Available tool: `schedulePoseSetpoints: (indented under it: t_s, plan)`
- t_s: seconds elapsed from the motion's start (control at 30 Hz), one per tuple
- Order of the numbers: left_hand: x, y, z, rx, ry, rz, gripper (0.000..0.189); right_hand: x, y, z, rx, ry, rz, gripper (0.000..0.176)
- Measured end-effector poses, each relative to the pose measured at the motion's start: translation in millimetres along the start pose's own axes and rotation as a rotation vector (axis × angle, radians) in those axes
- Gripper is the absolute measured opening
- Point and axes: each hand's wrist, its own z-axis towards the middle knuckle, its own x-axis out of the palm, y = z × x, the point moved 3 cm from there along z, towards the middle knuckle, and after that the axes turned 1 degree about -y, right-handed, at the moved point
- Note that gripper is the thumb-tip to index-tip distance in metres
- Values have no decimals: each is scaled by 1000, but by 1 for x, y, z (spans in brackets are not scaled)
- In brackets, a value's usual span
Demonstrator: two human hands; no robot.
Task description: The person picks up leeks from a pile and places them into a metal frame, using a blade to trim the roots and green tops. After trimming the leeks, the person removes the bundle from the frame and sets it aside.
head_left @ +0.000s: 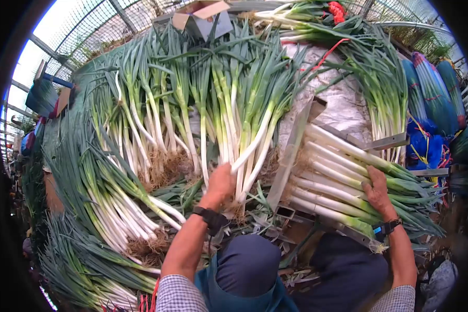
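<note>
My left hand (222, 182) is closed around the lower white part of a long green onion (256, 140), in front of a standing spread of others. A metal frame (291, 156) to the right holds a row of green onions (330, 179), roots toward its left plate and green leaves to the right. Over that row, my right hand (378, 190) bends its fingers around a stalk near where white turns green. The undersides of its fingers are hidden.
More green onions (117, 213) lie fanned out at the left, roots inward. A bundle (379, 88) lies at the back right beside a pale sheet (325, 78). An open cardboard box (203, 21) stands at the back. Wrapped bundles (434, 93) are at the far right.
</note>
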Motion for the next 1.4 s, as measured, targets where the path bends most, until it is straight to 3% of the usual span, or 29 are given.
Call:
schedulePoseSetpoints:
  t_s: [0.07,0.1,0.13,0.2,0.27,0.43,0.47,0.53,0.6,0.73,0.8,0.83,0.9,0.97,1.07,1.1,1.2,1.4]
  plan:
    - [-54,-22,-9,-67,-6,-196,29,3,-4,-1,-7,1,-18,59]
    - [-64,-25,-15,23,-47,-159,29,4,-4,0,-17,2,-15,60]
    - [-61,-28,-22,-6,-16,-154,30,4,-4,1,-28,-3,-13,60]
    - [-44,-43,-39,-46,41,-137,32,7,-6,0,-16,-1,-16,60]
    - [21,-27,-43,-45,161,2,37,4,-9,-2,-8,-5,-26,60]
    - [68,-19,-51,33,-39,174,34,2,-1,0,3,-1,-7,60]
    - [69,-16,-51,-13,5,151,32,2,-1,-2,-5,-9,-13,60]
    - [47,-19,-43,-105,73,106,29,6,-6,0,-33,-38,-24,59]
    - [8,-17,-27,-50,85,9,30,4,-6,0,-37,-49,-17,59]
    - [-149,-65,-6,-62,283,-476,40,3,2,0,-34,-48,-31,58]
    - [-218,-102,-27,-59,230,-450,37,3,0,-2,-44,-56,-25,57]
    - [-219,-92,-32,-77,220,-525,37,3,0,-2,-49,-62,-22,58]
    - [-202,-62,-53,-109,198,-666,40,3,1,1,-51,-68,-21,58]
    - [-142,-14,-77,-252,293,-821,50,1,4,0,-42,-57,-32,58]
    - [-28,70,-111,-469,452,-1166,40,4,0,0,-43,-63,-35,58]
    - [-10,74,-121,-571,494,-1301,35,4,0,-1,-38,-56,-31,59]
    - [1,42,-135,-567,550,-1561,34,-1,2,0,-23,-37,-30,59]
    - [-24,29,-139,-513,555,-1690,43,-1,6,3,4,-31,-10,59]
